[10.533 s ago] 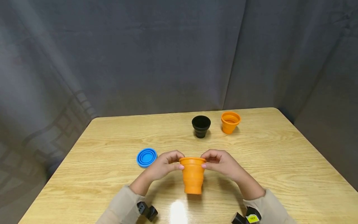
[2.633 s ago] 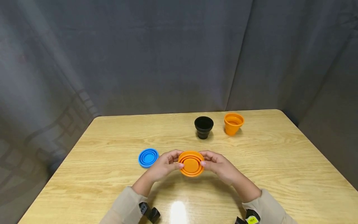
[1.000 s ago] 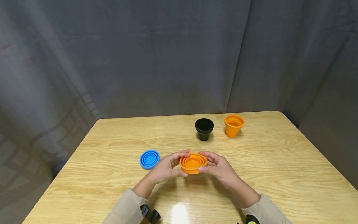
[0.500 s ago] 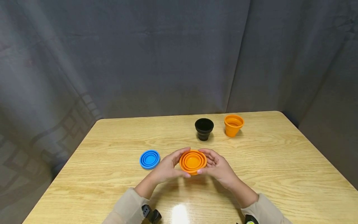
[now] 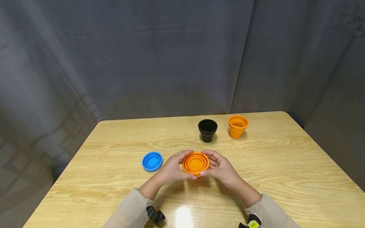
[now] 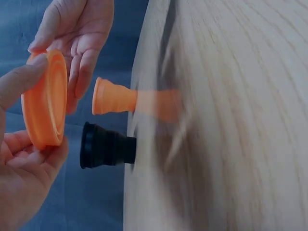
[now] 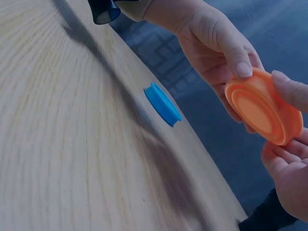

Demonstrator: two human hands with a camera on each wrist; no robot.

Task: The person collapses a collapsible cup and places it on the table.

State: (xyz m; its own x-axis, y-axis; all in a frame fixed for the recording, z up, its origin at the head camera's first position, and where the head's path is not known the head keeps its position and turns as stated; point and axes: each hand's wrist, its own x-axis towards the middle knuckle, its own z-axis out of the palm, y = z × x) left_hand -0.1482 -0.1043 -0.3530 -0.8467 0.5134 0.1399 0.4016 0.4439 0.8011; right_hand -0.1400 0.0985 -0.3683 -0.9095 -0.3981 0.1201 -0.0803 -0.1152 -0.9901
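Note:
A collapsed orange folding cup [image 5: 195,163], flattened into concentric rings, is held above the table between both hands. My left hand [image 5: 172,169] grips its left edge with curled fingers and thumb. My right hand [image 5: 220,169] pinches the right edge, thumb at the near side. The left wrist view shows the flat cup [image 6: 45,103] edge-on, apart from the tabletop. In the right wrist view its ringed underside [image 7: 257,106] faces the camera. Left of the hands a collapsed blue folding cup [image 5: 152,161] lies flat on the table.
Behind the hands stand an expanded black folding cup [image 5: 207,129] and, to its right, an expanded orange folding cup [image 5: 238,126]. Both are upright on the wooden table [image 5: 285,158]. A grey curtain [image 5: 171,63] hangs beyond the table's far edge.
The orange cup in my hands was tall and expanded in the oldest frame and is flat now. Over the last second its ringed face has tipped up toward the head camera. Other cups stay put.

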